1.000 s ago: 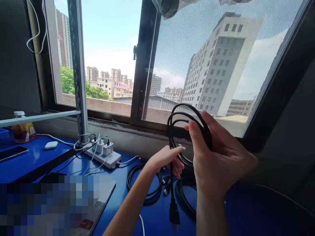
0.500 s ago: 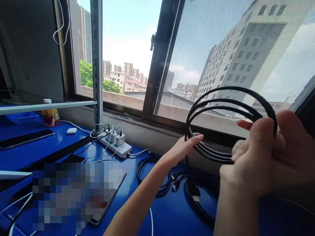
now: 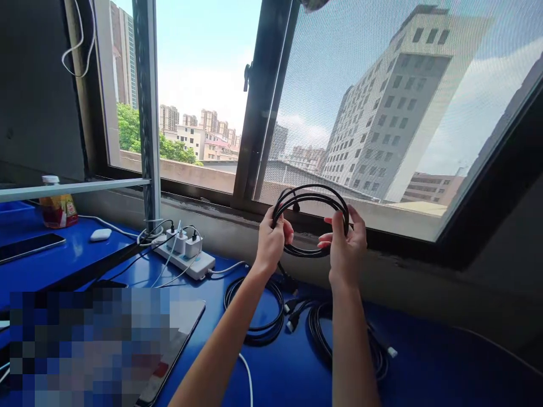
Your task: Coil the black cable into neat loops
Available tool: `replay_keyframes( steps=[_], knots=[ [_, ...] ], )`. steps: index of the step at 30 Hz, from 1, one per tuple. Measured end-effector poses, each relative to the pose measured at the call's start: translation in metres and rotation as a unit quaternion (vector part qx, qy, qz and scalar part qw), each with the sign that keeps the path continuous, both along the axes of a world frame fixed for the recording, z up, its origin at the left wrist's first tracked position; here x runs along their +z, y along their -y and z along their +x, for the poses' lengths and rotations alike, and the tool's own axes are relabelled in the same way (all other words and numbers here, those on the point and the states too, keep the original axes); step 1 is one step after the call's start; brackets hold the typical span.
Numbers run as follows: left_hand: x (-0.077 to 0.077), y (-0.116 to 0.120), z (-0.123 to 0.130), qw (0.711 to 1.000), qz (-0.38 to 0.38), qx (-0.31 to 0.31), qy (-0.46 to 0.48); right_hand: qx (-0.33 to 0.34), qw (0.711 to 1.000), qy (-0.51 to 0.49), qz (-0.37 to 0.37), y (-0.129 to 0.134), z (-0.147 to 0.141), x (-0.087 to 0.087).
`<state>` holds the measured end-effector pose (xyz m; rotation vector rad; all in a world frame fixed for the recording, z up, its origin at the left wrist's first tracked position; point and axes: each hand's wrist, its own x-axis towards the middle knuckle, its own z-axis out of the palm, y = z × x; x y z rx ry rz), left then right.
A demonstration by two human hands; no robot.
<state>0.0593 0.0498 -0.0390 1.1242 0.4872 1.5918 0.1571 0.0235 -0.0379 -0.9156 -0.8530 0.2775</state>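
Observation:
A black cable point(image 3: 311, 197) wound into several loops is held up in front of the window, between my two hands. My left hand point(image 3: 274, 237) is closed round the left side of the loops, and a length of cable with a dark plug hangs below it. On the right side, my right hand point(image 3: 345, 240) pinches the loops between thumb and fingers. Below, on the blue table, lie a coiled black cable point(image 3: 278, 328) and, partly behind my right forearm, a second coil point(image 3: 316, 330) with pale-tipped plugs.
A white power strip point(image 3: 203, 268) with chargers stands near the wall. Left of it are a white earphone case point(image 3: 100, 234), a phone point(image 3: 31, 247) and a drink bottle point(image 3: 59, 209). A metal shelf post point(image 3: 149, 113) rises by the window. A tablet-like device point(image 3: 186, 316) lies at front left, partly blurred.
My right hand has moved away from the camera and leftward, carrying the loops. The coil now sits lower and farther off, with my left hand gripping its side. The view has shifted right.

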Motion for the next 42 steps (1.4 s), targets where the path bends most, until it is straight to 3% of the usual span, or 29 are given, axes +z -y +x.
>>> replay_keyframes(
  steps=[6, 10, 15, 19, 25, 36, 42],
  knots=[
    [0.005, 0.000, -0.015, 0.988, 0.092, 0.077, -0.098, -0.054, 0.984, 0.148, 0.078, 0.009, 0.003, 0.003],
    [0.010, 0.002, -0.026, 0.978, 0.099, 0.107, -0.151, -0.054, 0.970, 0.219, 0.086, 0.017, 0.003, 0.008],
    [0.015, 0.006, -0.033, 0.982, 0.105, 0.044, -0.150, -0.029, 0.976, 0.204, 0.072, 0.018, 0.002, 0.009],
    [0.016, 0.009, -0.035, 0.981, 0.110, -0.001, -0.161, -0.058, 0.971, 0.222, 0.067, 0.015, -0.001, 0.007],
    [0.015, 0.009, -0.030, 0.987, 0.062, 0.018, -0.148, -0.102, 0.958, 0.253, 0.089, 0.011, -0.007, 0.006],
    [0.023, 0.017, -0.047, 0.974, 0.069, 0.034, -0.212, -0.109, 0.948, 0.269, 0.133, 0.013, -0.017, 0.006],
    [0.021, 0.017, -0.047, 0.971, 0.074, -0.017, -0.226, -0.106, 0.948, 0.270, 0.133, 0.016, -0.014, 0.008]
  ],
)
